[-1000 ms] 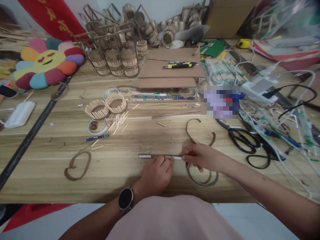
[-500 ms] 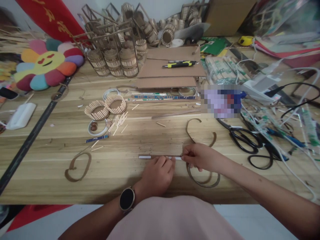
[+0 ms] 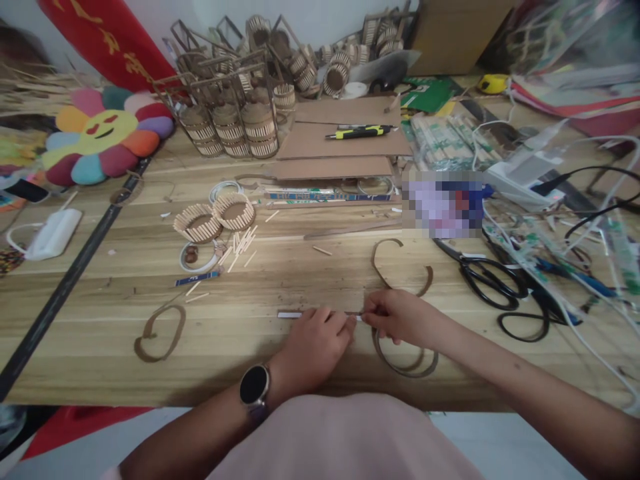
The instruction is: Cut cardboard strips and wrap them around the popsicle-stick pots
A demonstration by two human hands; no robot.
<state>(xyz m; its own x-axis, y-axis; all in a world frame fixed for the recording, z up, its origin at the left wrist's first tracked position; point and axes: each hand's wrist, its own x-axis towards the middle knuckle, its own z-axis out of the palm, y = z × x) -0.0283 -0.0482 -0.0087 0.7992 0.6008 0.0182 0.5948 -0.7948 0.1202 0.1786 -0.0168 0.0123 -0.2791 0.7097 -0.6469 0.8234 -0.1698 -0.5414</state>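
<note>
A narrow brown strip with white tape along it (image 3: 289, 315) lies flat near the front of the table. My left hand (image 3: 320, 343), a watch on its wrist, presses down on the strip with bent fingers held together. Close beside it, my right hand (image 3: 395, 317) pinches the strip at its right side; the fingertips hide the exact grip. A curled brown strip (image 3: 413, 370) loops out below my right hand, and another curl (image 3: 375, 263) lies just above it. Whether these curls join the taped strip cannot be made out.
Two small stick-walled cups (image 3: 234, 212), a tape roll (image 3: 183, 257) and loose sticks (image 3: 243, 241) lie left of centre. A brown loop (image 3: 175, 340) is at front left. Black-handled scissors (image 3: 493, 283) and cables are on the right. A cutter (image 3: 363, 132) rests on cardboard (image 3: 345, 107) behind.
My left hand has slid slightly right along the taped strip, closer to my right hand. The right hand stays pinched in nearly the same place. The camera view has shifted slightly.
</note>
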